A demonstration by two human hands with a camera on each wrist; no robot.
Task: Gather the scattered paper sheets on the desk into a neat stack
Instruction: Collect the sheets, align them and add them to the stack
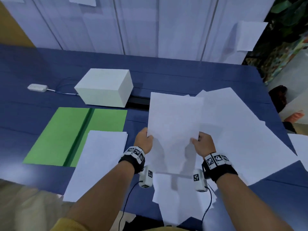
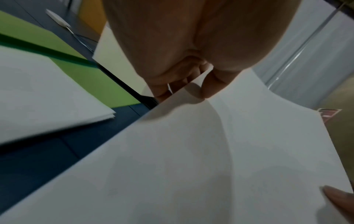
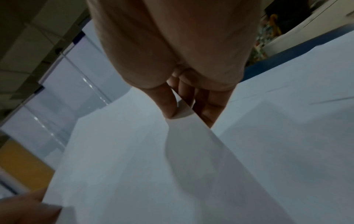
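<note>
Blue cloth covers the desk from front edge to back, with pale panels standing behind it; nearest the front edge, loose white sheets lie skewed and overlapping between the two forearms, one hanging over the edge; to their left, close to the front edge, a squared stack of paper rests partly on a green folder that lies open and flat; up in the middle, both hands lift a held sheet clear of the cloth, its far end tipped away toward the back; left hand grips the sheet's left edge, and the left wrist view shows the thumb pressed on top with the fingers curled beneath; right hand grips the right edge the same way, thumb on the upper face and fingers tucked under, the paper buckling slightly between the two grips; right of the hands, more scattered sheets fan out at angles toward the desk's right edge, overlapping one another; one further sheet pokes in at the right edge; further back on the left side, a white box stands just behind the folder; left of it a small white adapter lies on the cloth, its cable running toward the box.
</note>
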